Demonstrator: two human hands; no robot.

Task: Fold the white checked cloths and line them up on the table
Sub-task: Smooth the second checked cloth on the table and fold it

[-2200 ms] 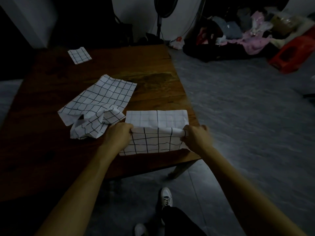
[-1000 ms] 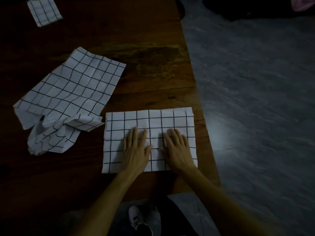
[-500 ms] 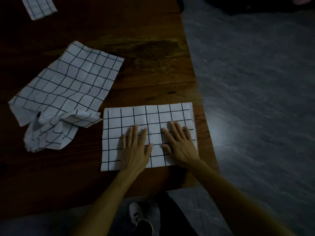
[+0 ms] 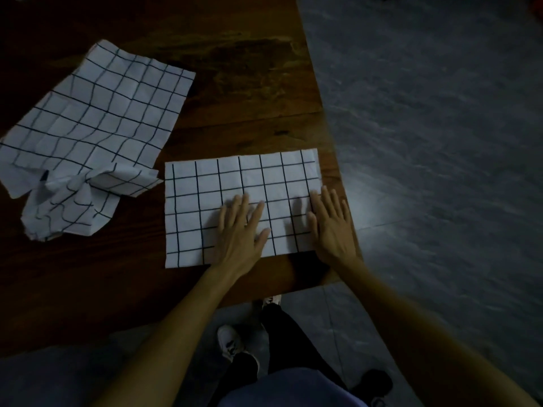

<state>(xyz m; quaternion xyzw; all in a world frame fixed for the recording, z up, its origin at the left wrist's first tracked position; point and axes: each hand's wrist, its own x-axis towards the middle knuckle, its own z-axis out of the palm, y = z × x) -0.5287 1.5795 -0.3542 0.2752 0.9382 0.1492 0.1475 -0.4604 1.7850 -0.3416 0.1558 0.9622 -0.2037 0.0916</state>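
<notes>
1. Folded cloth (image 4: 205, 207) lies flat at frame centre, near the table (image 4: 249, 92) corner.
2. Left hand (image 4: 239, 227) and right hand (image 4: 330, 224) rest on it palms down, fingers spread, gripping nothing; likely pressing the crease flat.
3. Unfolded cloth (image 4: 97, 124), left of frame, bunched at its lower end, waits its turn.

3 checked cloths (image 4: 241, 183) – 2 hands (image 4: 239, 230) – 1 table (image 4: 235, 83)
</notes>
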